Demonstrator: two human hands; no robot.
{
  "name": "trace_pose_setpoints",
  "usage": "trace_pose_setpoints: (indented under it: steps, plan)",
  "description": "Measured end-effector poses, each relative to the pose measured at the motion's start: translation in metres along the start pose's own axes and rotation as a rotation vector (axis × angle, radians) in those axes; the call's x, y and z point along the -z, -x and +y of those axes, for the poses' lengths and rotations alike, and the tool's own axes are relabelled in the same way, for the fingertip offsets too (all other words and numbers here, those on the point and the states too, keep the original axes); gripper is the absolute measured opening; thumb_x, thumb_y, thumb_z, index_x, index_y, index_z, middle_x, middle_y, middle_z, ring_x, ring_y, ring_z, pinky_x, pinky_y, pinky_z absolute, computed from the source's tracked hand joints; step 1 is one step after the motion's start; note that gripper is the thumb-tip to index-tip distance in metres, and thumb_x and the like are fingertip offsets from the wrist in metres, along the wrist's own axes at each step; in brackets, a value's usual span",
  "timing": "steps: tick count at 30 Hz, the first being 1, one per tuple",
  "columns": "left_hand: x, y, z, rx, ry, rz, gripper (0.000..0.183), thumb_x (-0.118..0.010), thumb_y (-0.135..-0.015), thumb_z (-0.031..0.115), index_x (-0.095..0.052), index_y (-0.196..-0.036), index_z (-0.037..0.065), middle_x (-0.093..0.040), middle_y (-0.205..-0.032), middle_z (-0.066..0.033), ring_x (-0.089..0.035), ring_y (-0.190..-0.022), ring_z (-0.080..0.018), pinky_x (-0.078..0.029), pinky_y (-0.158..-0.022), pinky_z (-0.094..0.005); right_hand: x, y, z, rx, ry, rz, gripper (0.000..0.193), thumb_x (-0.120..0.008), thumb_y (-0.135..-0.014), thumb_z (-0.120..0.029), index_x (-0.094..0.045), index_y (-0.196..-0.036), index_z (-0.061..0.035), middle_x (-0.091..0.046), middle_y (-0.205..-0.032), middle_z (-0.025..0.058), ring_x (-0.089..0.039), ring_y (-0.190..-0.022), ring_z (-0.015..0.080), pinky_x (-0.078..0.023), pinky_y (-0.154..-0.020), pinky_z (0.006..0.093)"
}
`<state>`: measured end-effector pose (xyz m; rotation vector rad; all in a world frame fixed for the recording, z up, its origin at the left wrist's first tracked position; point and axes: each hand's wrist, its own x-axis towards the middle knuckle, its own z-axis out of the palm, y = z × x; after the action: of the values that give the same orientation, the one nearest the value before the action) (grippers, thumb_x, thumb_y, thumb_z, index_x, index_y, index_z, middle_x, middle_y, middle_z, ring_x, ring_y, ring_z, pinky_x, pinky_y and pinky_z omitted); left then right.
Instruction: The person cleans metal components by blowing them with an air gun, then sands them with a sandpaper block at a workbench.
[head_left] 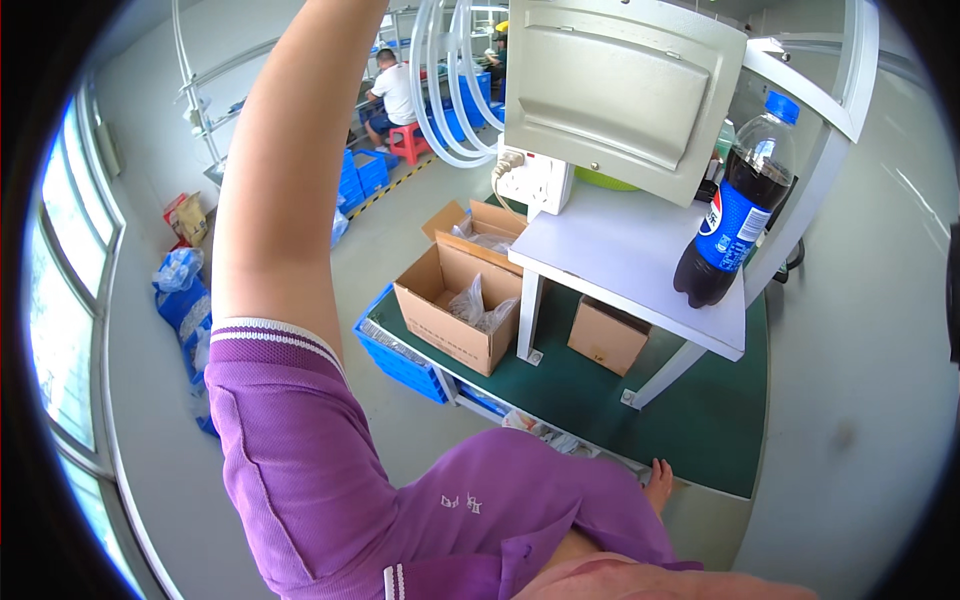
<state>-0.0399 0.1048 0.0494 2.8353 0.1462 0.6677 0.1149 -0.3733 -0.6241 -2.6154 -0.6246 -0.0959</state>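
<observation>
Grip, right hand (657, 487) | fingers loosely extended | at green tabletop (700, 425) edge

The person wears a purple polo shirt (440, 540). The left sleeve (300, 440) is short and wide, with a seam running down it. The sleeve ends in a darker purple cuff (275, 350) with thin white stripes going around. Small white marks (461, 504) sit on the front, like stitched writing. Near the neck there is a little purple button (526, 551). The collar (395, 582) has two white stripes too. The left arm (280, 200) and the right hand (658, 486) are bare.
</observation>
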Motion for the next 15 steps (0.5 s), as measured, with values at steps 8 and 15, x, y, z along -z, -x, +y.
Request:
trace_pose_setpoints:
  steps: [8, 15]
  plan:
    - [0.010, -0.053, -0.035, 0.110, -0.113, 0.504, 0.031, -0.054, -0.069, 0.033, -0.066, -0.075, 0.005, -0.062, -0.079, -0.0204, -0.060, -0.077, -0.0313, -0.046, -0.069, -0.0359, -0.004, 0.000, 0.006, -0.042, -0.050, -0.057, 0.063, -0.057, -0.064, -0.001, -0.040, -0.124, -0.0080, -0.034, -0.132, 0.0135, -0.027, -0.126, 0.0321, -0.026, -0.102, 0.0402]
    - [0.002, -0.106, -0.103, 0.325, -0.251, 0.919, 0.034, -0.054, -0.070, 0.033, -0.064, -0.077, 0.001, -0.062, -0.083, -0.0212, -0.059, -0.080, -0.0335, -0.045, -0.072, -0.0367, -0.022, 0.002, 0.013, -0.014, -0.002, -0.018, 0.066, -0.057, -0.061, -0.001, -0.040, -0.124, -0.0075, -0.032, -0.133, 0.0137, -0.026, -0.125, 0.0334, -0.026, -0.103, 0.0409]
